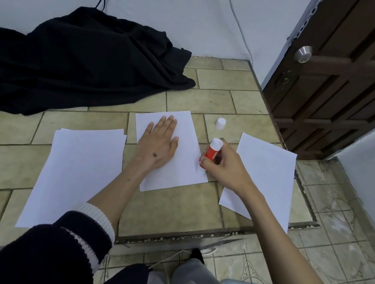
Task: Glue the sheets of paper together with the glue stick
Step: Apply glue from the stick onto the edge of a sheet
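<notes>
The left hand point(157, 142) lies flat, fingers straight, pressing the middle white paper sheet point(177, 165) on the tiled floor. At that sheet's right edge, the right hand point(225, 167) curls around a red glue stick point(211, 152). The stick's long axis stands nearly upright, its lower end touching the sheet and its white end uppermost.

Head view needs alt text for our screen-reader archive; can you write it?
A left hand presses flat on the middle sheet on a tiled floor while the right hand rubs an inverted red glue stick on its right edge. Its white cap stands nearby, between other sheets.
</notes>
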